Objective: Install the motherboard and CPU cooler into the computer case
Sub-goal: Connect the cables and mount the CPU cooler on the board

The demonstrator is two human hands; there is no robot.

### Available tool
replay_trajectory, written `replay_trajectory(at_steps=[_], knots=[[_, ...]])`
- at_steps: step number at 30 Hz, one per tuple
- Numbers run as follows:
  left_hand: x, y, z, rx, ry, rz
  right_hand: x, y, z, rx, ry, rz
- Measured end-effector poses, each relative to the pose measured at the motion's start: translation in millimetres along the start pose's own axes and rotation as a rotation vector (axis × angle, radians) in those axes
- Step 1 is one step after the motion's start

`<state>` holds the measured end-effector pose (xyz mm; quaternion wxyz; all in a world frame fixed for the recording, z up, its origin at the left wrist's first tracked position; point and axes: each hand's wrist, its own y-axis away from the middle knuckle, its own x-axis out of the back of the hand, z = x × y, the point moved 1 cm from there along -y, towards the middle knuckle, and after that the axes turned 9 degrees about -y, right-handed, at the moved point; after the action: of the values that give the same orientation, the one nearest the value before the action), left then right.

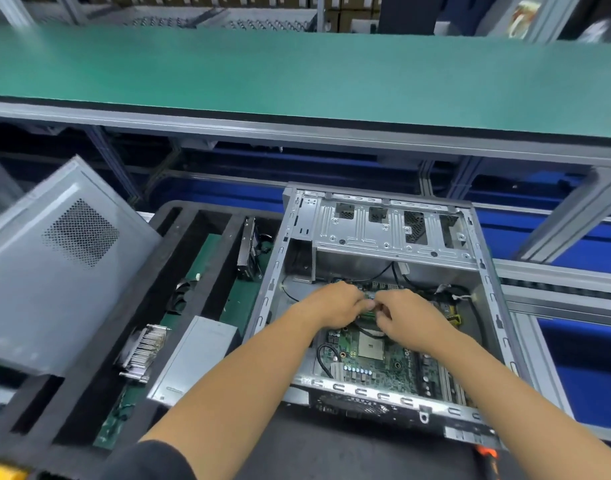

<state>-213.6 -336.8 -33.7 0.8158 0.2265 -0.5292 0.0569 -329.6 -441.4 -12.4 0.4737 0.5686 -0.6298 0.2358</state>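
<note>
The open grey computer case lies on its side with the green motherboard inside it; the bare CPU socket shows near its middle. Both my hands reach into the case at the board's far edge. My left hand and my right hand meet there, fingers curled and pinching a small part or connector between them; what it is stays blurred. The finned silver CPU cooler lies outside the case, in the black foam tray to the left.
A grey power supply rests in the tray next to the case. The case's side panel leans at the left. A hard drive stands in a tray slot. A green-topped shelf runs across behind.
</note>
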Motion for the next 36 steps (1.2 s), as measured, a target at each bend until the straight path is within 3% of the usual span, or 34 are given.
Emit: replay_trajectory(at_steps=[8,12,15,18,25,33,36], knots=[[32,34,20,-0.036,-0.098,0.064,-6,-9,-41,-0.096,-0.086,-0.151],[64,66,10,0.048,0.057,0.332,24,-16,-80,-0.031,-0.136,0.038],[82,103,-14,0.173,0.278,0.623,40,-25,-130,0.148,-0.175,0.189],[79,142,-48,0.266,0.330,0.787,28,-33,-182,0.294,-0.221,0.165],[51,204,-123,0.419,0.306,0.712,-39,-57,-260,0.285,-0.079,-0.111],[28,240,-218,0.510,0.273,0.523,-100,-102,-334,0.246,0.019,-0.261],[12,254,-261,0.545,0.131,0.380,-133,-117,-361,0.242,0.048,-0.342]])
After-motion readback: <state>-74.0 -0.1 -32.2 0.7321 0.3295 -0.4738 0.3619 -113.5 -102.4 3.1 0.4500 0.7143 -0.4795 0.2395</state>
